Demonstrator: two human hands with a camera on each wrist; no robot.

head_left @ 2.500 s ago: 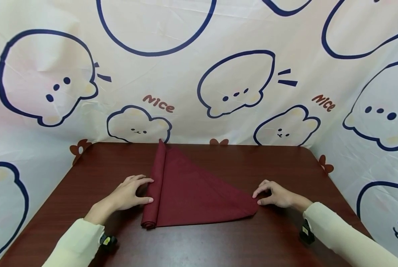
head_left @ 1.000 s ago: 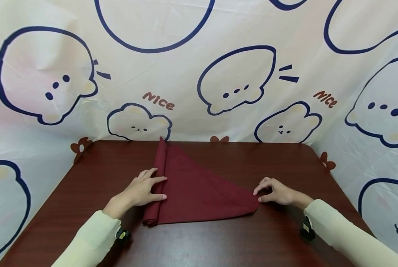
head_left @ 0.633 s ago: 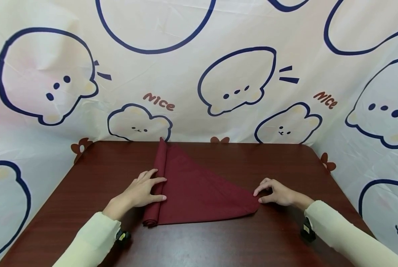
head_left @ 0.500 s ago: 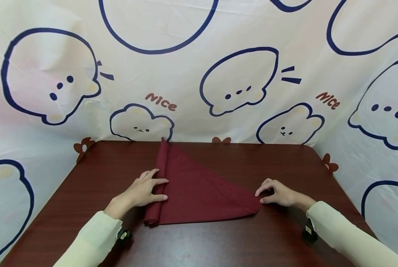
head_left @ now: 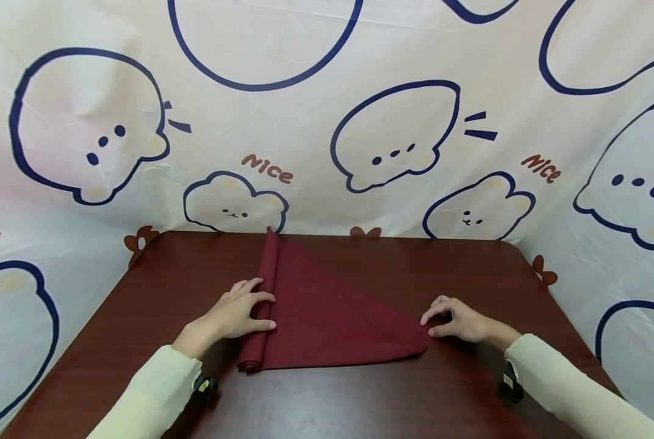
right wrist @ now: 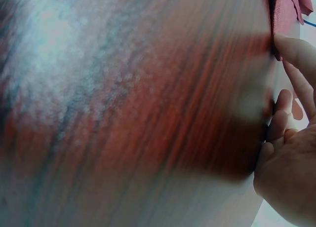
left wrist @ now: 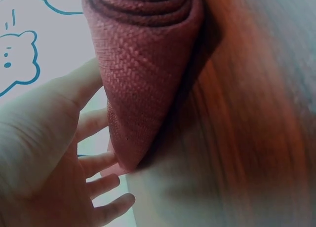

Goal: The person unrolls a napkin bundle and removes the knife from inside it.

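Observation:
A dark red cloth (head_left: pixel 332 317) lies on the table, its left side wound into a long roll (head_left: pixel 266 274) and the rest spread flat, tapering rightward. My left hand (head_left: pixel 225 314) rests across the roll, thumb and fingers fairly straight, fingertips reaching its right side. In the left wrist view, the spiral end of the roll (left wrist: pixel 143 54) shows, with the spread fingers (left wrist: pixel 101 163) alongside. At the right tip of the cloth, my right hand (head_left: pixel 461 320) pinches the edge between thumb and index finger, other fingers curled. The right wrist view catches the thumb (right wrist: pixel 296 49) against this edge.
The dark brown wooden table (head_left: pixel 327 402) extends around the cloth. Behind it and at both sides hangs a white curtain (head_left: pixel 305 122) with cartoon drawings. The far end of the roll reaches the back edge of the table.
My left hand has moved right, from the roll's left side to lying across its top. The right hand stays at the cloth's tip. The view shifts slightly.

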